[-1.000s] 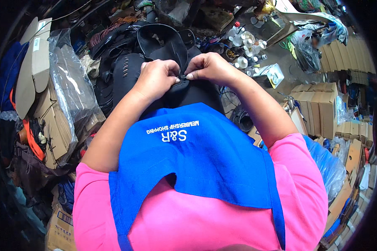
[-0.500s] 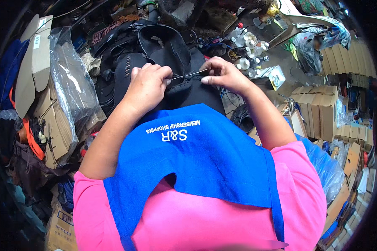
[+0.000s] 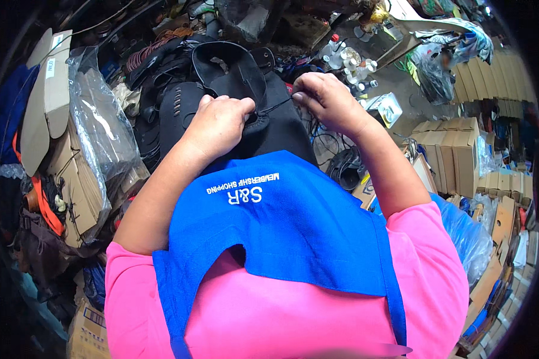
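The person is working a black fabric piece [image 3: 269, 113], which is lying over the upper edge of the blue apron [image 3: 281, 221] on the lap, its top strap loop [image 3: 224, 60] reaching toward the far clutter. The left hand [image 3: 218, 122] is clenching the fabric at its near left edge, knuckles up, pinning it in place. The right hand [image 3: 326, 102] is pinching a thin black thread [image 3: 275, 107] that is running taut from the fabric to its fingertips; whether a needle is between those fingers cannot be told. The step in hand appears to be hand stitching, with the thread being drawn out to the right. The next move likely calls for keeping the left-hand grip firm while the right hand is bringing the thread end back to the seam without slackening or tangling it. Cardboard boxes [image 3: 455, 155] and a clear plastic bag [image 3: 99, 128] are crowding both sides.
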`<state>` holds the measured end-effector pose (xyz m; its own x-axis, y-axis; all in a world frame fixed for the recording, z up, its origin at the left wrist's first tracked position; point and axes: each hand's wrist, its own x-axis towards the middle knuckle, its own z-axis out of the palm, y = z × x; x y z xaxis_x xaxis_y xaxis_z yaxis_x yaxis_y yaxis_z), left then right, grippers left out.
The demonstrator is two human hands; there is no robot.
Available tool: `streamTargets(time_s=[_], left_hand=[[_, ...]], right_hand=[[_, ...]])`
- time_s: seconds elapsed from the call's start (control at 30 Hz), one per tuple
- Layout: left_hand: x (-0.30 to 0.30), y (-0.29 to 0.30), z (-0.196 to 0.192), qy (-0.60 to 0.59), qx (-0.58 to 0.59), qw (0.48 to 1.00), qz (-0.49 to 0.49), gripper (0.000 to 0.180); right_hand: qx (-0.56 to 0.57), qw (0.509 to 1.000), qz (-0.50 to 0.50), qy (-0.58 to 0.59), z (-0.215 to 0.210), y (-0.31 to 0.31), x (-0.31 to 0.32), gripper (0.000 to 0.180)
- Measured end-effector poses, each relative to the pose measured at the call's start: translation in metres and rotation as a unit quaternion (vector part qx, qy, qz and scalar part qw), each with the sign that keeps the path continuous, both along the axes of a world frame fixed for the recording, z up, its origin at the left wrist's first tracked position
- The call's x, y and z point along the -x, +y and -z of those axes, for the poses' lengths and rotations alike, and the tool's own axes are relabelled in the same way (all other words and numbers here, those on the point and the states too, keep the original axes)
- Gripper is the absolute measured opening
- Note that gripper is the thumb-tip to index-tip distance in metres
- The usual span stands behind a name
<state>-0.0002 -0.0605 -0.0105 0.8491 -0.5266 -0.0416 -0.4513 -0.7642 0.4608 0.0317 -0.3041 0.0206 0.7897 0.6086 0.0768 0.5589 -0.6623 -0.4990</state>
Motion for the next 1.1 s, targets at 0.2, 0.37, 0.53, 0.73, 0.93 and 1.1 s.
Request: streamTargets(time_s=[0.2, 0.37, 0.53, 0.73, 0.93, 1.1], left_hand=[[-0.002, -0.001, 0.001, 0.021, 0.035, 0.999, -0.021, 0.017], [-0.014, -0.014, -0.013, 0.146, 0.014, 0.985, -0.086, 0.032], [-0.011, -0.021, -0.001, 0.096, 0.019, 0.99, -0.102, 0.04], [-0.011, -0.013, 0.008, 0.11, 0.073, 0.988, -0.081, 0.028], [-0.007, 0.003, 0.012, 0.073, 0.082, 0.994, -0.011, 0.014], [0.002, 0.013, 0.015, -0.073, 0.007, 0.996, 0.043, 0.005]], right_hand=[[0.003, 0.988, 0.014, 0.154, -0.018, 0.002, -0.007, 0.016], [0.03, 0.986, -0.036, 0.159, -0.021, 0.001, 0.004, 0.015], [-0.009, 1.0, -0.014, 0.025, -0.001, 0.005, -0.018, 0.014], [0.138, 0.984, 0.011, -0.111, 0.024, 0.004, -0.026, 0.014], [0.241, 0.942, -0.173, -0.155, 0.001, 0.035, -0.006, 0.014], [0.242, 0.933, -0.218, -0.152, 0.011, 0.035, -0.013, 0.019]])
